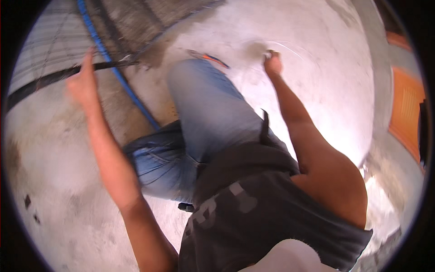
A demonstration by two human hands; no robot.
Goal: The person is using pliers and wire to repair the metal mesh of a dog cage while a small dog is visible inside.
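My left hand is raised at the left, smeared by motion. One finger stretches upward, and nothing shows in its grasp. It is nearest a black strip and a blue hose. Out ahead on the right, my right hand is closed, its fingers curled together. What they hold, if anything, is too small to make out. A thin pale curved line, perhaps a wire, arcs beside its fingertips. Past my bent knee, a tool with orange and dark handles lies on the floor.
Pale concrete floor surrounds me. At the upper left are a ribbed grey sheet and a brown, dark-striped surface. An orange panel stands at the right edge. My jeans-covered leg fills the middle.
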